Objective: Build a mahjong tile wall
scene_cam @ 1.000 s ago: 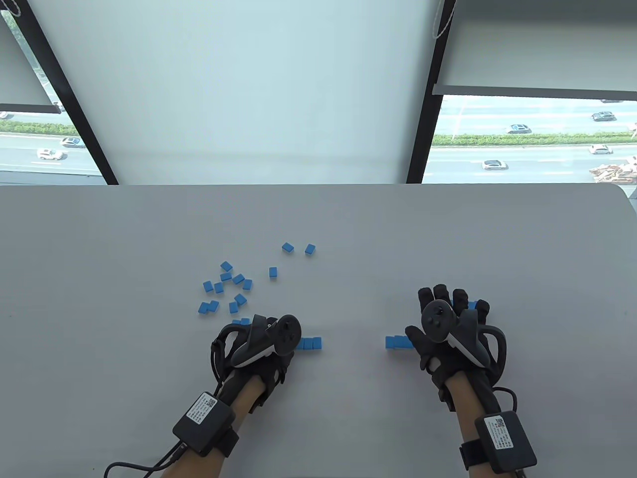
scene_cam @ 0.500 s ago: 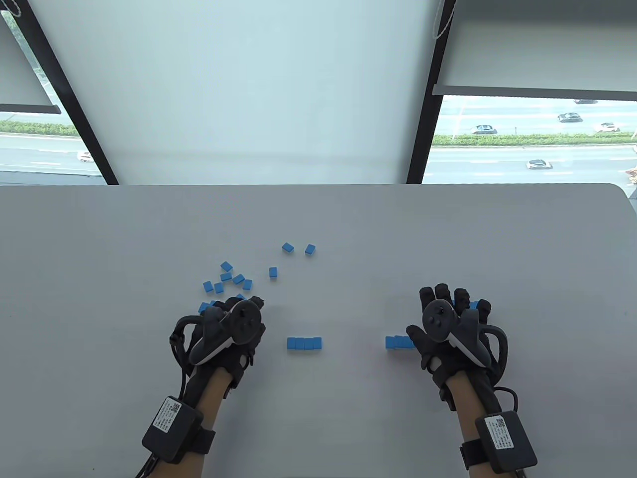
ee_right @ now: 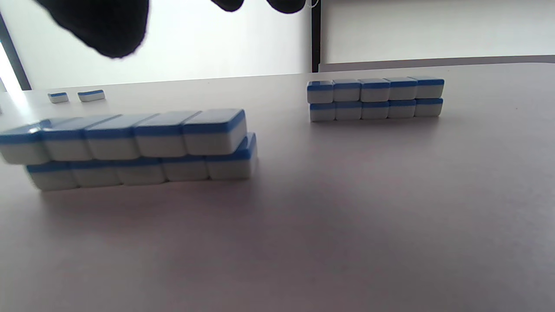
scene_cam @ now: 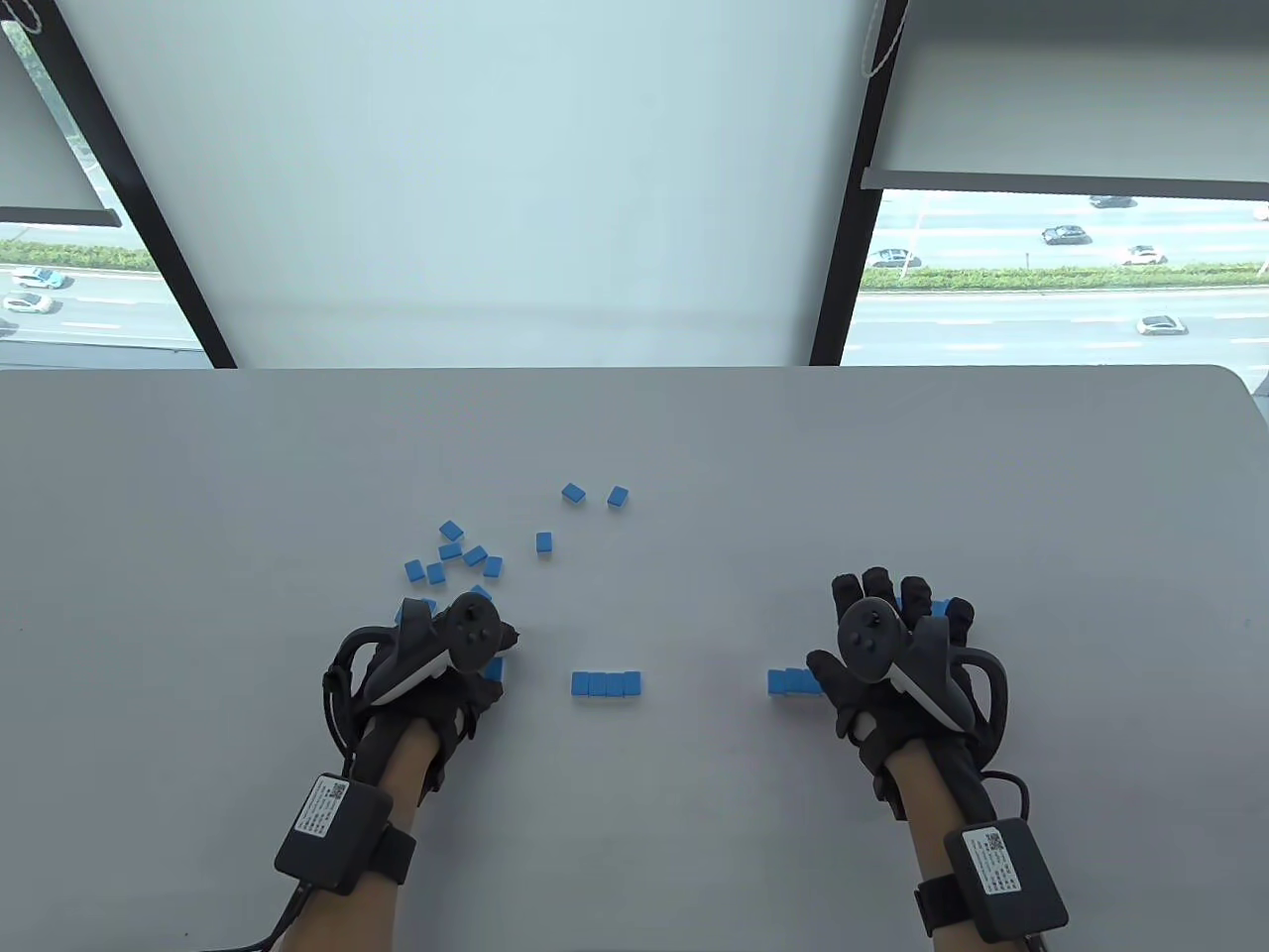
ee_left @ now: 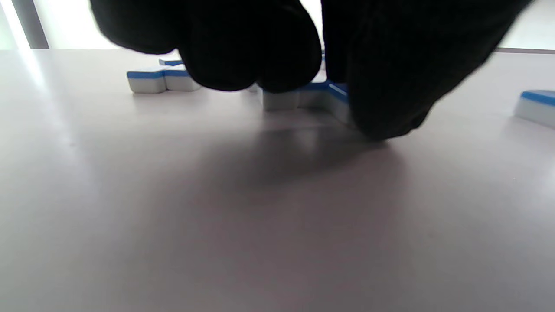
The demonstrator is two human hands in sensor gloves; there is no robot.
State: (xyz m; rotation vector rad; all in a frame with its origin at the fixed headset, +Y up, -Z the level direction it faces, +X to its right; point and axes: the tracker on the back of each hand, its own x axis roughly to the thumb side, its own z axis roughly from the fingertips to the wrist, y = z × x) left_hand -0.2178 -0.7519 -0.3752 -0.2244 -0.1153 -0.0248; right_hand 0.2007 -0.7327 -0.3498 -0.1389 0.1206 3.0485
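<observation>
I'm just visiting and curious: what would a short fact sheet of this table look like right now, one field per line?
Surface: pale grey table
Loose tiles: blue-backed tiles scattered at centre-left
Row of four: flat single row near the middle
Stacked walls: two walls, each two layers high, in the right wrist view
Left hand: fingertips down on loose tiles; a firm grip cannot be confirmed
Right hand: fingers spread, over the stacked walls, holding nothing
</observation>
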